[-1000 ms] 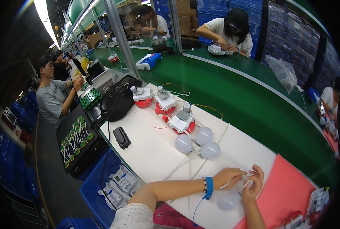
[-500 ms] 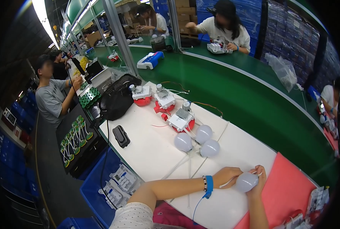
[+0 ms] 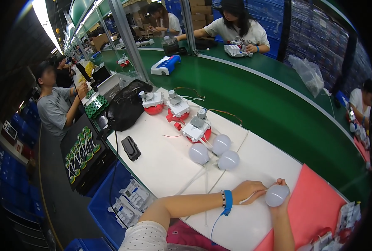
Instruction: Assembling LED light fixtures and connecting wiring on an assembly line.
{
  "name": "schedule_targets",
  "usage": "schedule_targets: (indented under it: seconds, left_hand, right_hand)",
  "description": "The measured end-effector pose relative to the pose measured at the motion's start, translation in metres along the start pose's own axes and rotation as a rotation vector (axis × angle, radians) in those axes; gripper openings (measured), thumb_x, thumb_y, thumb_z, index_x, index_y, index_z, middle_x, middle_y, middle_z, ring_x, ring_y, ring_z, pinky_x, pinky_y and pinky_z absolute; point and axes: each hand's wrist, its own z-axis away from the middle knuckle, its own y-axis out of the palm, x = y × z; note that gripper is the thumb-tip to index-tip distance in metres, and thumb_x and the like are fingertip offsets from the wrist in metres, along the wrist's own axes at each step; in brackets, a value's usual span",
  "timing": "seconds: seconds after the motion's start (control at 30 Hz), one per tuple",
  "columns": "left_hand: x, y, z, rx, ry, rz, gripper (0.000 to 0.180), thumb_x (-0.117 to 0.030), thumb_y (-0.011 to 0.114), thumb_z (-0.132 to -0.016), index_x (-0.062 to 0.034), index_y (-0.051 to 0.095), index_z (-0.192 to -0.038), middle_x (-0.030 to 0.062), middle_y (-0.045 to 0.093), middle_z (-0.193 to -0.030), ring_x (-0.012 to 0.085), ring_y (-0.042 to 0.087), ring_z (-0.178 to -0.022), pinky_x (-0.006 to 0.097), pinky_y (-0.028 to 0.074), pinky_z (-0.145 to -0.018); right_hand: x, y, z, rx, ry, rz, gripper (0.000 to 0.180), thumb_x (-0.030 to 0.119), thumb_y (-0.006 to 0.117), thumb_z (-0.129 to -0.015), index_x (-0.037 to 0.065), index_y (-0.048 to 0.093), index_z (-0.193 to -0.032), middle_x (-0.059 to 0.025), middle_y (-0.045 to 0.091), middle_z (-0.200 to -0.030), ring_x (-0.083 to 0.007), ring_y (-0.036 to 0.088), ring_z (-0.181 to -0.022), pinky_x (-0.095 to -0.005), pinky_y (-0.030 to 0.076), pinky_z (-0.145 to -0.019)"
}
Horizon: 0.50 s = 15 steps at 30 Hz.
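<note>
Both hands are up over the near end of the white table (image 3: 165, 161), and look, the right hand (image 3: 284, 208) cups a round bulb (image 3: 277, 195) from behind, fingertips curling past its far side, while the left hand (image 3: 253, 190) is pinched together on a white cord (image 3: 248, 198) that trails out below the palm. So there's our bulb, held just above the tabletop beside the pink sheet (image 3: 313, 209). Light as anything, I'd wager, with a stiff, smooth shell that could skid out of dry fingers and might crack or dent if dropped; cradle the round part loosely, I'd say, and put any firm hold on the narrow neck. That cord looks thin and bendy, best nipped close to its end. Now, what can't I make out? The bulb's neck, tucked away by the left fingertips, and whether the cord actually joins it there. Most of the right palm is blocked by the bulb too, its thumb is lost to me, and over at the right rim those white-and-red parts (image 3: 322, 242) run off into the dark.
</note>
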Motion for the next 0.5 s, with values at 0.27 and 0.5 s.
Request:
schedule_targets:
  seconds: [0.27, 0.5]
  left_hand:
    - [0.0, 0.001, 0.0, 0.028, 0.029, -0.003, 0.009, -0.009, 0.054, -0.077, -0.0044, 0.058, -0.084, 0.0109, 0.057, -0.076, 0.0286, 0.055, -0.069, 0.035, 0.043, -0.063]
    - [-0.001, 0.001, 0.002, 0.055, 0.05, -0.056, 0.009, -0.011, 0.053, -0.078, -0.0057, 0.058, -0.084, 0.01, 0.056, -0.074, 0.0288, 0.053, -0.067, 0.035, 0.042, -0.063]
  right_hand:
    - [-0.006, -0.036, -0.018, 0.3, -0.035, -0.001, 0.027, 0.034, 0.041, -0.085, 0.009, 0.05, -0.089, -0.004, 0.048, -0.054, -0.018, 0.049, -0.055, -0.0313, 0.041, -0.056]
    - [-0.006, -0.038, -0.018, 0.538, -0.046, 0.019, 0.04, 0.041, 0.046, -0.08, 0.005, 0.048, -0.099, -0.0036, 0.046, -0.054, -0.0175, 0.048, -0.062, -0.0284, 0.037, -0.067]
